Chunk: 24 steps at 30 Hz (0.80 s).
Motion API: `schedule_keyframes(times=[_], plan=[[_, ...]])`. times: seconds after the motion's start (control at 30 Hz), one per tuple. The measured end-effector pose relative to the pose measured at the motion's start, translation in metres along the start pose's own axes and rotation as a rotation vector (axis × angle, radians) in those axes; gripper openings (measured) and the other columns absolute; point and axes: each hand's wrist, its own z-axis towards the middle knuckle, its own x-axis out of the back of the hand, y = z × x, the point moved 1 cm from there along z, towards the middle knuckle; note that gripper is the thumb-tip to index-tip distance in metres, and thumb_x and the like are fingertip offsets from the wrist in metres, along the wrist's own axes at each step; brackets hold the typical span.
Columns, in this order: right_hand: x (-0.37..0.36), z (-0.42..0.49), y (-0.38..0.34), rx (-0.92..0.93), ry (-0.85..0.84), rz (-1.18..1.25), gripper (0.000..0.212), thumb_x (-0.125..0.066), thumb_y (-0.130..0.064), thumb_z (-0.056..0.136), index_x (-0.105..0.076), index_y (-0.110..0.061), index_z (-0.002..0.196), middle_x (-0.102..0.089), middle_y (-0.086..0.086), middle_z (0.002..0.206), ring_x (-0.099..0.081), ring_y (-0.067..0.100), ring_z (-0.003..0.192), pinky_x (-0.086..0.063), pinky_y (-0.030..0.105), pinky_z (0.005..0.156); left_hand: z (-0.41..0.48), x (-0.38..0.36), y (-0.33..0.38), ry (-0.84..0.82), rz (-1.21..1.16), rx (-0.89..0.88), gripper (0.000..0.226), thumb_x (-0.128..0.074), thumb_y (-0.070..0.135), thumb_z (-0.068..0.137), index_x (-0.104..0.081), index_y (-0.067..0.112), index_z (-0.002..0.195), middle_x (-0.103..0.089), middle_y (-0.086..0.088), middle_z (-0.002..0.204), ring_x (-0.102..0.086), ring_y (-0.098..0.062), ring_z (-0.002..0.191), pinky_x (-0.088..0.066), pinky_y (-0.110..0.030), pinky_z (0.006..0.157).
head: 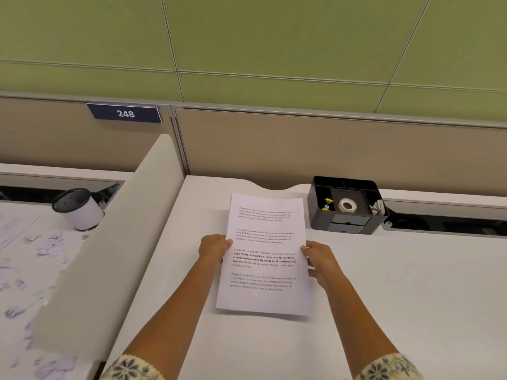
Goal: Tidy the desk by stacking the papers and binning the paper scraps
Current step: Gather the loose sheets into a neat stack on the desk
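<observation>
A stack of white printed papers (264,259) is in the middle of the white desk (397,283), held between both hands. My left hand (214,246) grips its left edge, thumb on top. My right hand (319,260) grips the right edge about halfway down the sheet. Several paper scraps (46,248) lie scattered on the neighbouring desk to the left, beyond a white divider (115,242). A small white bin with a black mesh liner (78,209) stands tilted at the back of that left desk.
A black desk organiser (347,205) with a roll of tape and clips sits at the back right. Beige partition panels with a "248" sign (124,113) close off the back. A printed sheet (16,229) lies under the scraps at far left.
</observation>
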Motion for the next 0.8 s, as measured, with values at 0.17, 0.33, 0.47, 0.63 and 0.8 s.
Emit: schedule_keyframes(times=[0.17, 0.33, 0.47, 0.63, 0.8], plan=[[-0.017, 0.036, -0.016, -0.018, 0.092, 0.018, 0.018, -0.047, -0.009, 0.099, -0.064, -0.015, 0.103, -0.067, 0.009, 0.101, -0.062, 0.025, 0.086, -0.049, 0.032, 0.063, 0.029, -0.005, 0.022, -0.014, 0.023, -0.029, 0.007, -0.065, 0.006, 0.088, -0.066, 0.008, 0.081, -0.071, -0.017, 0.101, -0.067, -0.036, 0.098, -0.054, -0.052, 0.089], [-0.025, 0.071, -0.031, 0.006, 0.179, -0.059, 0.020, -0.049, -0.007, 0.095, -0.067, -0.014, 0.091, -0.067, 0.012, 0.098, -0.063, 0.032, 0.093, -0.052, 0.044, 0.084, 0.056, -0.018, 0.040, -0.001, 0.053, -0.056, 0.004, -0.065, 0.008, 0.088, -0.066, 0.005, 0.086, -0.070, -0.019, 0.103, -0.067, -0.037, 0.099, -0.054, -0.051, 0.089], [-0.030, 0.090, -0.037, 0.029, 0.190, -0.057, 0.022, -0.048, -0.006, 0.095, -0.069, -0.011, 0.091, -0.068, 0.014, 0.099, -0.062, 0.031, 0.089, -0.048, 0.036, 0.073, 0.073, -0.025, 0.044, 0.025, 0.071, -0.076, 0.008, -0.066, 0.010, 0.088, -0.065, 0.007, 0.080, -0.070, -0.021, 0.103, -0.066, -0.039, 0.101, -0.054, -0.049, 0.091], [-0.037, 0.101, -0.041, 0.072, 0.200, -0.067, 0.023, -0.047, -0.007, 0.096, -0.069, -0.012, 0.093, -0.068, 0.013, 0.101, -0.062, 0.033, 0.093, -0.051, 0.040, 0.077, 0.087, -0.027, 0.046, 0.054, 0.072, -0.083, 0.016, -0.067, 0.010, 0.087, -0.062, 0.013, 0.072, -0.071, -0.018, 0.099, -0.067, -0.037, 0.097, -0.054, -0.049, 0.090], [-0.040, 0.106, -0.039, 0.095, 0.241, -0.125, 0.022, -0.046, -0.009, 0.097, -0.066, -0.014, 0.089, -0.067, 0.010, 0.094, -0.061, 0.030, 0.084, -0.054, 0.043, 0.084, 0.089, -0.032, 0.048, 0.060, 0.126, -0.114, 0.008, -0.066, 0.013, 0.088, -0.070, 0.010, 0.094, -0.072, -0.013, 0.103, -0.067, -0.034, 0.098, -0.054, -0.045, 0.090]])
